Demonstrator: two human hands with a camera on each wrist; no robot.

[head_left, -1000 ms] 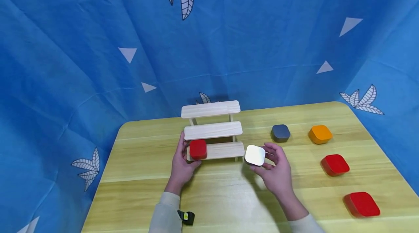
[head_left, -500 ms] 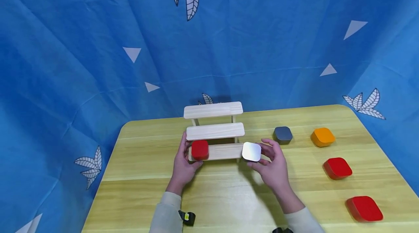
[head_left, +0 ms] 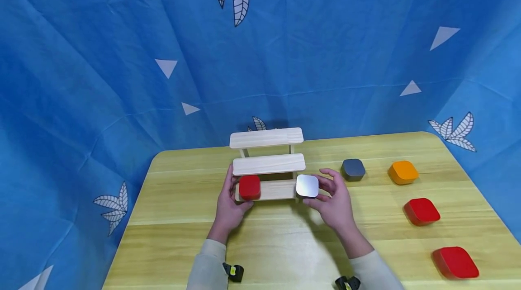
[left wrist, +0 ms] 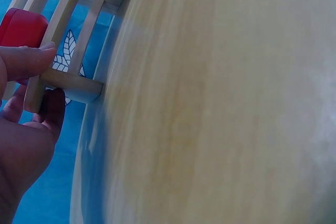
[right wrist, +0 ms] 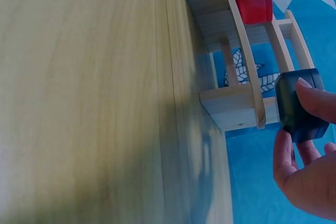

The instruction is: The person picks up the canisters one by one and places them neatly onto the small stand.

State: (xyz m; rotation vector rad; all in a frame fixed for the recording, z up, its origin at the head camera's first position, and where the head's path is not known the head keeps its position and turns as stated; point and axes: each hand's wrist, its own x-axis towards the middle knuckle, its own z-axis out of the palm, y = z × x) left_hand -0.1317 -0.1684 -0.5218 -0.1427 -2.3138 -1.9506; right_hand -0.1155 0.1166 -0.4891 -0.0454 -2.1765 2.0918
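Note:
A three-tier wooden stand stands near the table's back edge. My left hand grips the left end of its lowest tier, thumb across the front edge and fingers behind, as the left wrist view shows. Beside that hand, a red rounded-square box sits on the same tier. My right hand holds a similar dark box between thumb and fingers, close over the tier's right end. In the head view the top of this dark box shines silvery with glare.
To the right on the wooden table lie a dark grey box, an orange box and two red boxes, the nearer red box close to the front right. A blue patterned cloth hangs behind the table.
My right hand has carried the dark box leftward, from beside the stand to over the right end of the lowest tier. The left hand keeps its grip; the head view has shifted slightly.

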